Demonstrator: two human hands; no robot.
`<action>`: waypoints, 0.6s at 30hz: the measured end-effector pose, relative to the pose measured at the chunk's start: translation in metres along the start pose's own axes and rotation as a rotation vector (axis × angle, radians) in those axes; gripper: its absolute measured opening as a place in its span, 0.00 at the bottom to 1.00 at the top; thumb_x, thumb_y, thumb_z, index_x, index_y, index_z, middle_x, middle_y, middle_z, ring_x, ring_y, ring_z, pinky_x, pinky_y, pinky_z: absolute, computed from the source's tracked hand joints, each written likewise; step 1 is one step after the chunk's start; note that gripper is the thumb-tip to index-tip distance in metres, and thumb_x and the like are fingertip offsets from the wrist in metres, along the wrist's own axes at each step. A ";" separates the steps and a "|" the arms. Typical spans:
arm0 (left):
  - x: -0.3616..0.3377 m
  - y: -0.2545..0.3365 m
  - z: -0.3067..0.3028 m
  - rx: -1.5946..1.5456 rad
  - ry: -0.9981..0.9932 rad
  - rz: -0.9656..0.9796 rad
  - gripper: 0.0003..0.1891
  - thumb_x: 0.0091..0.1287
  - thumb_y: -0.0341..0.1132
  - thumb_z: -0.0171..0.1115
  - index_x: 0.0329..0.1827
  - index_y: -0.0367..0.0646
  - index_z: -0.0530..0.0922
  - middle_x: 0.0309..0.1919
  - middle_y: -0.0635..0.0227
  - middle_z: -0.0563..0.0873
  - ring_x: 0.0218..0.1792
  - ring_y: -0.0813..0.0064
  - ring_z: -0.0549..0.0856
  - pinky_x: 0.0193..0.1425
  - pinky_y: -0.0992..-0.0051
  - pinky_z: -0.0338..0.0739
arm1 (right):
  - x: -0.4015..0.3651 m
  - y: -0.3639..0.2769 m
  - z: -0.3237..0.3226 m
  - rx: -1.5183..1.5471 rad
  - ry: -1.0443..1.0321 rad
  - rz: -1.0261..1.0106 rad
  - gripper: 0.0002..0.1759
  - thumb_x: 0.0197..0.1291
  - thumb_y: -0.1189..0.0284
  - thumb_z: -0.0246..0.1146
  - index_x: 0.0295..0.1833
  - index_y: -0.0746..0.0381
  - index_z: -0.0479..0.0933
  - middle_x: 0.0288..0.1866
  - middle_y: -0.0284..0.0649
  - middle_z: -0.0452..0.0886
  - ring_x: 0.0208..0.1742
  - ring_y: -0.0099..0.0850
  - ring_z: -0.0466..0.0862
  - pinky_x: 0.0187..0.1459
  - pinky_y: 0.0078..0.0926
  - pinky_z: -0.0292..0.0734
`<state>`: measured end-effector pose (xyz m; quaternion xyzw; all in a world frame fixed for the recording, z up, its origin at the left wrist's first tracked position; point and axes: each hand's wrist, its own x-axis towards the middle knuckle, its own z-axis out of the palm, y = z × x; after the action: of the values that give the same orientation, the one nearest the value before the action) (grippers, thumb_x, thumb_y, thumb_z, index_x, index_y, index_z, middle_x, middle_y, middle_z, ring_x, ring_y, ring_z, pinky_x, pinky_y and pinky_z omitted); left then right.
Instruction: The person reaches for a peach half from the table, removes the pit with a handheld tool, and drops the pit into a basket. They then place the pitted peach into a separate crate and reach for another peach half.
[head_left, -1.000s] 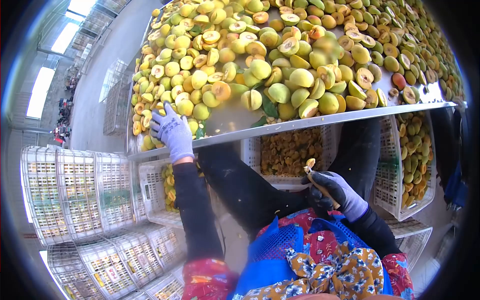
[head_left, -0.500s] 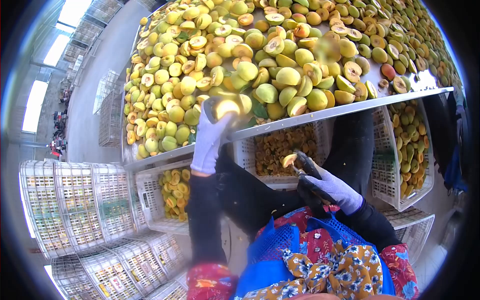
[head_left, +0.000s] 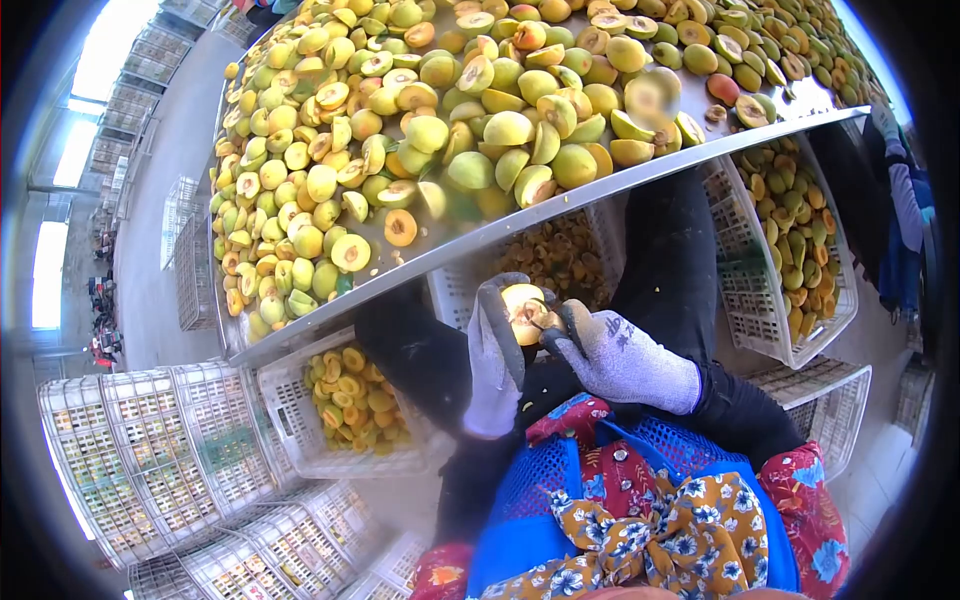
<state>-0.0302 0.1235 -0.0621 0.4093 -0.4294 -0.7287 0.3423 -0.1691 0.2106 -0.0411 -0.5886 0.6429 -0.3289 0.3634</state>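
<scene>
My left hand (head_left: 490, 335), in a grey-coated lilac glove, is closed round a yellow peach half (head_left: 521, 309), its cut face turned towards my right hand. My right hand (head_left: 610, 350), gloved alike, is closed beside it. A small dark-tipped tool (head_left: 548, 321) reaches from its fingers to the brown middle of the cut face; its handle is mostly hidden. Both hands are above my lap, in front of the metal table edge (head_left: 540, 226). Heaped on the table are peach halves (head_left: 480, 130), some cut side up.
Below the table, a white crate (head_left: 455, 295) holds brownish scraps (head_left: 560, 255). Crates of peach halves stand at left (head_left: 300, 430) and right (head_left: 790, 340). Stacked crates (head_left: 150, 440) rise at far left. Another person's sleeved arm (head_left: 903, 205) shows at the right edge.
My left hand has come back from the heap to my lap with a peach half. My right hand has moved up to it; the piece at its fingertips is gone. The view has shifted.
</scene>
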 end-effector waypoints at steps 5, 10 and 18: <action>-0.010 -0.013 0.004 0.185 0.090 0.202 0.22 0.82 0.48 0.42 0.56 0.37 0.75 0.40 0.59 0.86 0.41 0.73 0.85 0.48 0.74 0.80 | -0.005 0.004 0.005 -0.001 -0.052 -0.166 0.15 0.70 0.68 0.57 0.49 0.71 0.69 0.31 0.52 0.75 0.29 0.48 0.80 0.29 0.43 0.75; -0.013 -0.025 0.014 0.328 0.133 0.457 0.20 0.82 0.44 0.42 0.55 0.35 0.74 0.41 0.58 0.86 0.42 0.71 0.85 0.50 0.72 0.78 | -0.003 0.000 -0.014 0.937 -0.455 0.122 0.18 0.74 0.60 0.54 0.46 0.67 0.72 0.26 0.38 0.71 0.21 0.27 0.74 0.21 0.24 0.70; -0.014 -0.010 0.006 0.159 -0.241 0.276 0.28 0.79 0.56 0.44 0.56 0.35 0.73 0.45 0.55 0.84 0.46 0.70 0.84 0.53 0.71 0.78 | -0.011 0.028 0.004 2.383 -0.969 0.652 0.24 0.76 0.53 0.50 0.45 0.65 0.71 0.18 0.32 0.67 0.10 0.16 0.65 0.09 0.11 0.60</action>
<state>-0.0309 0.1418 -0.0651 0.2822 -0.5756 -0.6822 0.3518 -0.1792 0.2241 -0.0661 0.2110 -0.1198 -0.3444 0.9069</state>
